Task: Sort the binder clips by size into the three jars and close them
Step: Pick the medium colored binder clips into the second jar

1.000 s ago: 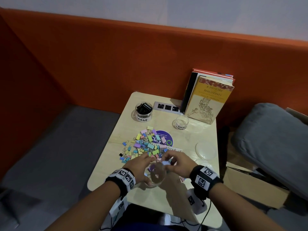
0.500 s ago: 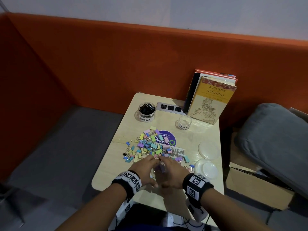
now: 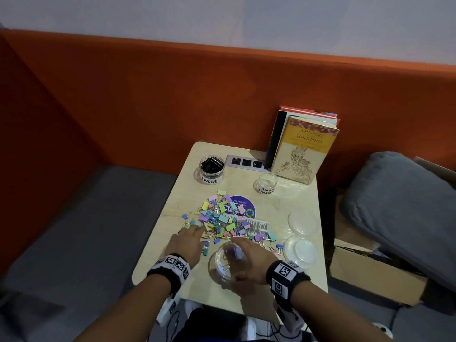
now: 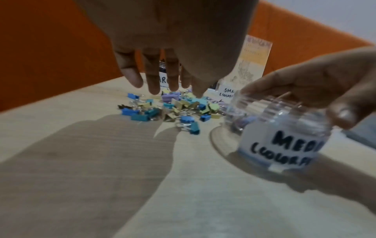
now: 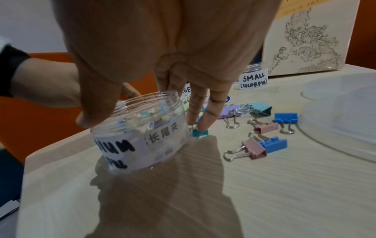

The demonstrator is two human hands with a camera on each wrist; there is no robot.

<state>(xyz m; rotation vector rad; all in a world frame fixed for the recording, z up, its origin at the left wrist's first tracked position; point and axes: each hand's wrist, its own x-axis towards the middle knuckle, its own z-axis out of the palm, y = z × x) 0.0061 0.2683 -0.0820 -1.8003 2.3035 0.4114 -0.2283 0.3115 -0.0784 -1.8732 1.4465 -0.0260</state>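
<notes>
My right hand (image 3: 249, 261) grips the rim of the open medium jar (image 3: 225, 264), thumb on the near side and fingers curled over the far side; the jar sits tilted near the front of the table (image 3: 291, 198), with a few clips inside it. My left hand (image 3: 188, 243) hovers just left of it, fingers spread and straight, tips over the near edge of the pile of coloured binder clips (image 3: 222, 218), holding nothing that I can see. The pile covers the table's middle and partly overlaps a round purple sticker (image 3: 243, 204). A few stray clips (image 5: 264, 138) lie on the bare wood to the right of the jar, between it and two clear lids (image 3: 302, 229) that sit close to the right edge. At the back, the large jar (image 3: 211, 169) holds black clips near the left edge, and the small jar (image 3: 267, 183) stands open in front of the upright books (image 3: 304, 146); a socket strip (image 3: 246, 162) lies between them. Bare wood shows ahead of the pile and along the front edge below my wrists. Orange padding (image 3: 148, 95) walls in the back and left.
</notes>
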